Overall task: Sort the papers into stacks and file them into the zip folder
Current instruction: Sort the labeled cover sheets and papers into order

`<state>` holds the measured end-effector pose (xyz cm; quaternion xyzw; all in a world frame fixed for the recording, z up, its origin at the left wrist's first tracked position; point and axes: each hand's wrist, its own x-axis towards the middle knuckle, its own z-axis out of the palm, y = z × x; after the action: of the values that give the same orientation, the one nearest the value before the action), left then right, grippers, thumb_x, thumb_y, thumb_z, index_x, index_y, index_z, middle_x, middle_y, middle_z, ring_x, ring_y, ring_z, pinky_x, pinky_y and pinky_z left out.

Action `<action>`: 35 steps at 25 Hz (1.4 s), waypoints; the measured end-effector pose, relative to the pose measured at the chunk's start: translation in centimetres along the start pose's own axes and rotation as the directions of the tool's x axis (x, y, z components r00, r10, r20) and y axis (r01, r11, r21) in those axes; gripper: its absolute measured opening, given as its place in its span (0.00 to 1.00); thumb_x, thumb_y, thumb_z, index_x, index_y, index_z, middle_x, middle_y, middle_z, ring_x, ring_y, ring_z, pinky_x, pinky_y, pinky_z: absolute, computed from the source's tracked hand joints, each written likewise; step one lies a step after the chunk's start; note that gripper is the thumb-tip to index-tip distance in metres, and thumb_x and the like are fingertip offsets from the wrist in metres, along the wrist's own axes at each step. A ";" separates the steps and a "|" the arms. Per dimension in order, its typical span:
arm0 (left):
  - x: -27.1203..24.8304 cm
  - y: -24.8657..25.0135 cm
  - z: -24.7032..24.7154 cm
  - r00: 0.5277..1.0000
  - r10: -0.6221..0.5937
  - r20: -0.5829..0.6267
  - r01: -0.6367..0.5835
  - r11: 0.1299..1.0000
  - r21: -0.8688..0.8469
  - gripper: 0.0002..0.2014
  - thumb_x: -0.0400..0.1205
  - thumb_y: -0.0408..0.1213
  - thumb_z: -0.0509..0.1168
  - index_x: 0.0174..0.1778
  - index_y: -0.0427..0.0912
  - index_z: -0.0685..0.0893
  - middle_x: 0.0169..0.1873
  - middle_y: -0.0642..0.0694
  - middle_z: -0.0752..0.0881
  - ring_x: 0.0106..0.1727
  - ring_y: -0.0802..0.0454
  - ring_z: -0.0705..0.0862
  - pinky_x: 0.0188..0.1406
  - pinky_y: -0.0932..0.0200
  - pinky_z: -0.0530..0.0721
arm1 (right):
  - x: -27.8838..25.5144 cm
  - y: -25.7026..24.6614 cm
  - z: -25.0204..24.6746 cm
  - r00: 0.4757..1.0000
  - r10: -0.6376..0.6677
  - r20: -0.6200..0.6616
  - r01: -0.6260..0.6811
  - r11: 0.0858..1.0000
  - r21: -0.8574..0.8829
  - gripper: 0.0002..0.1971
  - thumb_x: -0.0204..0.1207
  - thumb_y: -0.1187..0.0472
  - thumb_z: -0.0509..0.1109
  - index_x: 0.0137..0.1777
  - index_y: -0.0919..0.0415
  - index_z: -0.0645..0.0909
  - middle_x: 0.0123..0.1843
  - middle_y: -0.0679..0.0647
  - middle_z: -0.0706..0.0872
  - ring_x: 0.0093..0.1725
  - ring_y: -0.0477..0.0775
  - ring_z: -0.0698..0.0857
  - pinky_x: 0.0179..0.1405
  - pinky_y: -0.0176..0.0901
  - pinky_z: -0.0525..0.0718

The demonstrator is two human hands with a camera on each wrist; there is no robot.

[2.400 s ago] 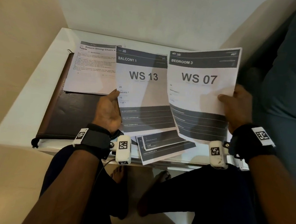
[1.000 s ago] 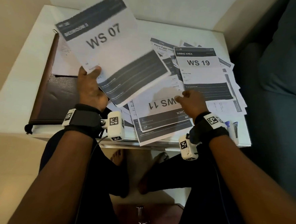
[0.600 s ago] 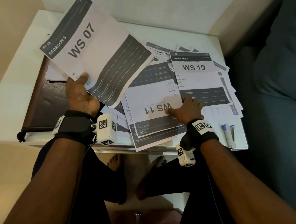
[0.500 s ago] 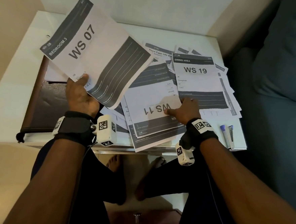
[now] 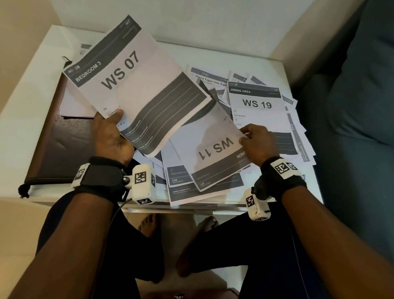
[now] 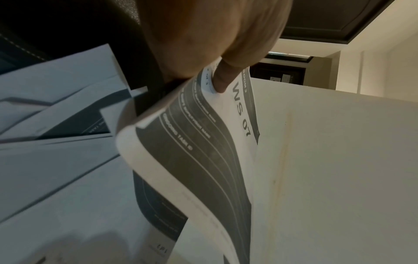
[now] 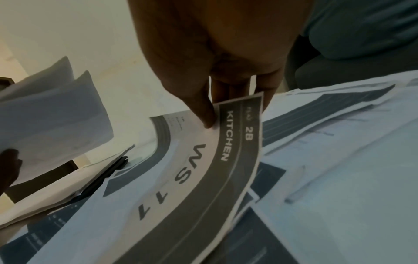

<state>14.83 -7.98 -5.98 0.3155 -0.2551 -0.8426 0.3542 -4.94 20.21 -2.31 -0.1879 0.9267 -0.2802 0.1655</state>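
While our left hand point(image 5: 113, 136) grips the WS 07 sheets point(image 5: 135, 84) raised over the brown zip folder point(image 5: 61, 144), our right hand point(image 5: 257, 142) pinches the WS 11 sheet point(image 5: 212, 150), lifting its edge. Loose papers point(image 5: 295, 128) cover the worktop point(image 5: 18, 118); WS 19 sheet point(image 5: 257, 104) lies on top.

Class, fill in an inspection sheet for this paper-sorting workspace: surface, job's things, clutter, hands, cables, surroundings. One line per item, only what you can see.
Surface: white table, largely covered with papers.
Job's things: WS 07 sheets held raised over the table; WS 11 sheet partly lifted, upside down to the viewer; WS 19 sheet lying on the loose pile; brown zip folder flat at the table's left, a sheet lying on it.
Clutter: nothing seen.
Hands: left hand grips the WS 07 sheets; right hand pinches the WS 11 sheet's edge.
Cables: thin cable at the left wrist camera.
Surroundings: blue-grey sofa on the right; pale wall behind.
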 end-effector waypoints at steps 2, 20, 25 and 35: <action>-0.3 -0.2 0.4 1.000 0.009 0.000 -0.009 0.999 0.031 0.24 0.85 0.23 0.63 0.79 0.38 0.77 0.71 0.32 0.85 0.69 0.31 0.86 0.64 0.31 0.87 | 0.5 -0.4 -1.1 0.998 0.011 -0.067 -0.011 1.000 0.003 0.14 0.85 0.64 0.62 0.63 0.53 0.87 0.54 0.57 0.92 0.48 0.58 0.91 0.49 0.53 0.92; -2.0 -2.4 2.0 0.956 -0.292 0.037 0.230 0.820 0.524 0.22 0.81 0.15 0.64 0.69 0.36 0.84 0.60 0.37 0.92 0.57 0.35 0.92 0.58 0.38 0.91 | 2.3 -0.8 -4.0 0.978 0.105 -0.180 0.023 0.805 0.593 0.17 0.78 0.67 0.74 0.66 0.57 0.81 0.57 0.57 0.91 0.53 0.57 0.93 0.55 0.61 0.92; -2.2 -2.9 2.2 0.962 -0.269 0.051 0.191 0.793 0.578 0.26 0.79 0.12 0.65 0.71 0.38 0.83 0.61 0.40 0.92 0.60 0.37 0.91 0.61 0.38 0.90 | 1.3 0.7 -2.0 0.978 0.191 0.081 -0.193 0.701 0.686 0.28 0.65 0.74 0.82 0.66 0.66 0.80 0.58 0.61 0.92 0.54 0.62 0.93 0.55 0.61 0.91; -2.3 -2.6 2.6 0.963 -0.239 0.123 0.120 0.792 0.598 0.40 0.70 0.07 0.69 0.75 0.44 0.78 0.66 0.43 0.89 0.69 0.39 0.87 0.62 0.34 0.90 | 0.0 0.9 -2.0 0.941 0.217 -0.262 -0.051 0.852 0.520 0.18 0.81 0.70 0.58 0.59 0.53 0.85 0.54 0.52 0.90 0.53 0.51 0.88 0.49 0.49 0.89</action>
<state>13.10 -4.14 -5.13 0.3491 -0.5037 -0.7791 0.1316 -5.99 21.80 -1.24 -0.0255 0.8456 -0.5271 0.0803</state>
